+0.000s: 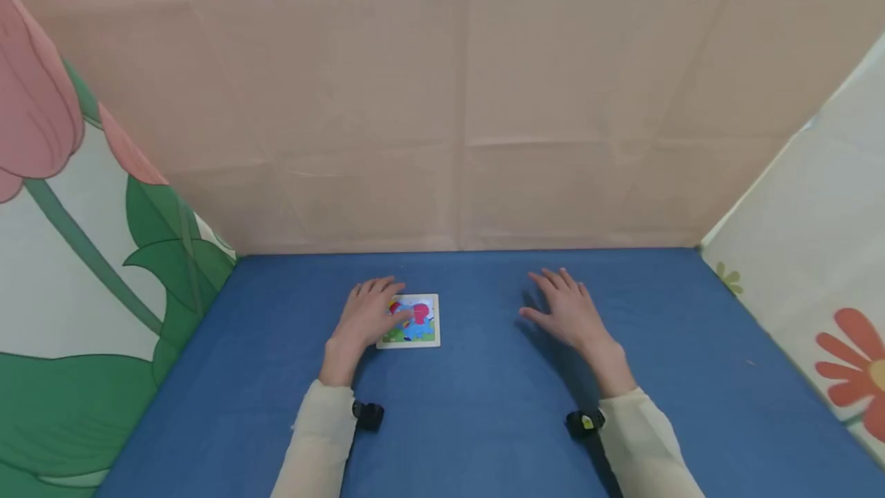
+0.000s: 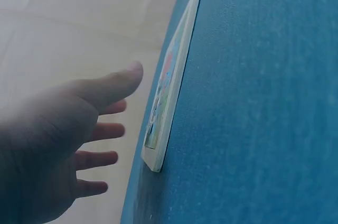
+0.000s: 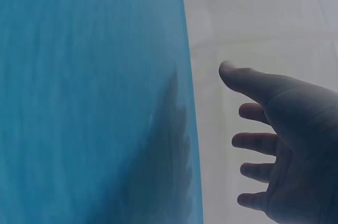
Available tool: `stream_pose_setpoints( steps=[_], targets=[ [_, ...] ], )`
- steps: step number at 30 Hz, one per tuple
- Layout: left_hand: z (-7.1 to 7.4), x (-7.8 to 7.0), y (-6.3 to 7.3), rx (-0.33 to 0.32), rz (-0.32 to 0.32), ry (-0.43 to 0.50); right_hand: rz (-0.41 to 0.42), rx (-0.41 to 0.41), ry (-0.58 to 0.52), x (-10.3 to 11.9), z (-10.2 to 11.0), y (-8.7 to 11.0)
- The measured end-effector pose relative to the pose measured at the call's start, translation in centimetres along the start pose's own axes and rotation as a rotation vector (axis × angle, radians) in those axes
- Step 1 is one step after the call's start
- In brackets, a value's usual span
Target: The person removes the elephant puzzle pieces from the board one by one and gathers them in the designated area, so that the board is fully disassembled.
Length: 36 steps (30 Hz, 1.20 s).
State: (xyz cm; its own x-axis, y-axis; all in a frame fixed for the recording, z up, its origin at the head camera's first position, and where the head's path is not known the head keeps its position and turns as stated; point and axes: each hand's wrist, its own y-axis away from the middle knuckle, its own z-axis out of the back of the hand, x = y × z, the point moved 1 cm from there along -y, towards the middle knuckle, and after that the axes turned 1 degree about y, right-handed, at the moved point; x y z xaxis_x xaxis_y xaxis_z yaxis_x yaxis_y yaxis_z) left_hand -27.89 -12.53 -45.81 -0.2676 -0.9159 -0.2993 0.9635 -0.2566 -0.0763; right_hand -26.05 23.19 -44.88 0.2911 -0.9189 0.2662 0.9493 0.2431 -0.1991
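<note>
1. Your picture board, pale-framed with a pink, blue and green picture, lies flat on the blue table. Taking 12 o'clock as straight away from you, it sits at 3 o'clock from the middle of your left hand.
2. Your left hand hovers just beside and partly over the board, fingers loosely extended, thumb pointing across the picture. From the left wrist view, you have a gap between thumb and board.
3. Your right hand is raised above the table, well apart from the board, which lies at 9 o'clock from it. Its fingers are spread and the thumb stands away from them; its shadow falls around 7 o'clock.
4. From the head view, your own left hand and thumb cover the board's 10 o'clock corner and some of the picture.
5. Beyond the table at 12 o'clock stands a tan sheet. A panel with a tulip rises toward 10 o'clock, and one with an orange flower toward 4 o'clock.
</note>
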Motion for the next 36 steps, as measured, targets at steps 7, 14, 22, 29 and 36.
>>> stream_pose_setpoints(
  steps=[7,14,22,29,36],
  targets=[
    [-0.4,0.2,-0.1,0.035,0.018,0.056,0.048,-0.037,-0.025,1.6,-0.5,-0.7],
    [-0.7,0.2,-0.1,0.062,0.001,0.074,0.066,0.0,-0.057,3.8,-1.0,-1.8],
    [-1.0,0.1,-0.1,0.085,-0.005,0.066,0.103,0.045,-0.043,6.3,-1.3,-2.9],
    [-0.8,-0.1,-0.2,0.093,0.009,0.063,0.135,0.094,-0.048,8.0,-1.6,-4.1],
    [-1.1,-0.1,-0.4,0.092,0.032,0.053,0.164,0.128,-0.066,9.4,-2.5,-5.4]
  ],
)
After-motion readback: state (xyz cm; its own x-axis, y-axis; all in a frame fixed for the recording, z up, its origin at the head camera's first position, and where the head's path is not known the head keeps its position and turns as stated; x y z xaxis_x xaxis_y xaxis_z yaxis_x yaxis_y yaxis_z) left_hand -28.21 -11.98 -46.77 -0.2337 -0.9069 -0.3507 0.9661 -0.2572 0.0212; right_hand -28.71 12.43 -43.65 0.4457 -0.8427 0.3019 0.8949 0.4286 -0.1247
